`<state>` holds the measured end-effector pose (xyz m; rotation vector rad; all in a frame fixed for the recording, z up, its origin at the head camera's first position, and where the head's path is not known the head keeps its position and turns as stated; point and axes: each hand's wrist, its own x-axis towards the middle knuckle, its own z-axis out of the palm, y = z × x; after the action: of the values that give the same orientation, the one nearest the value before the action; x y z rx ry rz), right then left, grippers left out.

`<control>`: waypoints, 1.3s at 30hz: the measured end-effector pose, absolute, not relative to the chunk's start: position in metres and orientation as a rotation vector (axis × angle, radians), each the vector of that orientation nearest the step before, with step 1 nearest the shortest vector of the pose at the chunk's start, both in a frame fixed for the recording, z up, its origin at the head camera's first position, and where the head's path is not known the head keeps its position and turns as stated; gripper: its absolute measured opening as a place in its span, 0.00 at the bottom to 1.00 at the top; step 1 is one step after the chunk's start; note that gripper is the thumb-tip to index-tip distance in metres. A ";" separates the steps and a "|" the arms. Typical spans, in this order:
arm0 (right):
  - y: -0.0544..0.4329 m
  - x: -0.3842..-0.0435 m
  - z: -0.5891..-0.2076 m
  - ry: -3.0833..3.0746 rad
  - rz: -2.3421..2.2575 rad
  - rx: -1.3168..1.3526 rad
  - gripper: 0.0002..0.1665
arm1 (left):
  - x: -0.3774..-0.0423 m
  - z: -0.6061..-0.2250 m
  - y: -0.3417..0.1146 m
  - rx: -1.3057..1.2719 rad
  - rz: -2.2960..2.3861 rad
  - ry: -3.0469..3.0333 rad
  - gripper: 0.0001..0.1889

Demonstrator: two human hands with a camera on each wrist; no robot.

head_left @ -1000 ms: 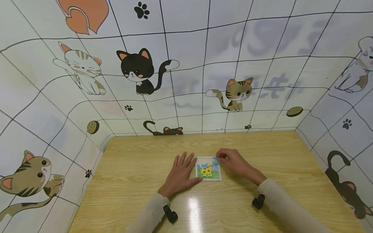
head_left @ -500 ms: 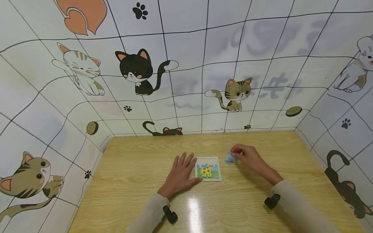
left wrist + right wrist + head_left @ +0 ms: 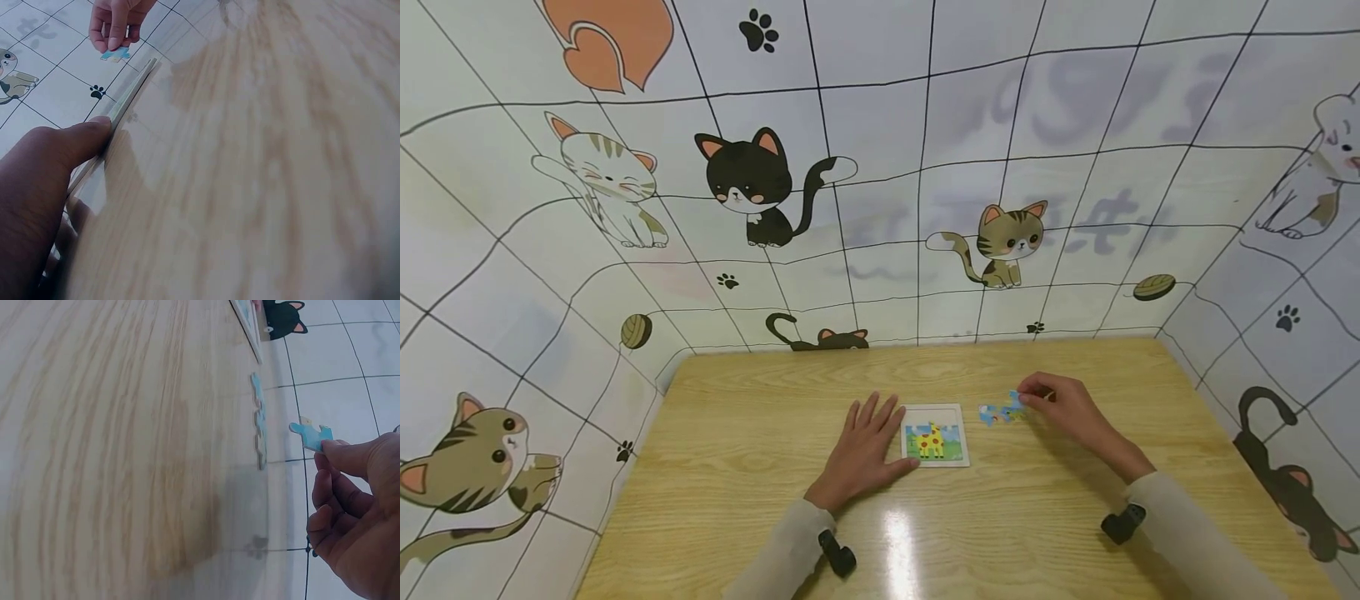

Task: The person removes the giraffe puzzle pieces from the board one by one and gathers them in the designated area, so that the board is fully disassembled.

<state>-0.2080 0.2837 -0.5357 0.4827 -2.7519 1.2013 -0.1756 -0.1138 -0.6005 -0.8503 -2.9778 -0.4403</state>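
My right hand (image 3: 1063, 406) pinches a blue piece (image 3: 310, 437); white frame (image 3: 966, 442) lies left, touched by my spread left hand (image 3: 867, 450).

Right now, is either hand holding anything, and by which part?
The right hand pinches a mostly blue jigsaw piece by one edge. The left hand grips nothing; it only touches the giraffe puzzle frame.

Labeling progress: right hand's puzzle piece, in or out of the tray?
Out: right hand pinches the puzzle piece in the air, clear of the tray.
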 end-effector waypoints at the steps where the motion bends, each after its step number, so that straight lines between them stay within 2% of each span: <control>1: 0.286 -0.208 -0.536 -2.755 1.199 0.482 0.02 | -0.176 -0.600 -0.114 -0.850 -0.441 -2.976 0.52; 23: 0.312 -0.208 -0.552 -2.843 1.144 0.430 0.05 | -0.176 -0.602 -0.115 -0.851 -0.441 -2.971 0.52; 39: 0.313 -0.211 -0.562 -2.861 1.066 0.515 0.07 | -0.176 -0.602 -0.115 -0.855 -0.443 -2.983 0.52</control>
<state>-0.2108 0.3127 -0.5617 0.5148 -2.8611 1.0661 -0.1764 -0.1154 -0.6020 -0.8546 -2.9827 -0.4429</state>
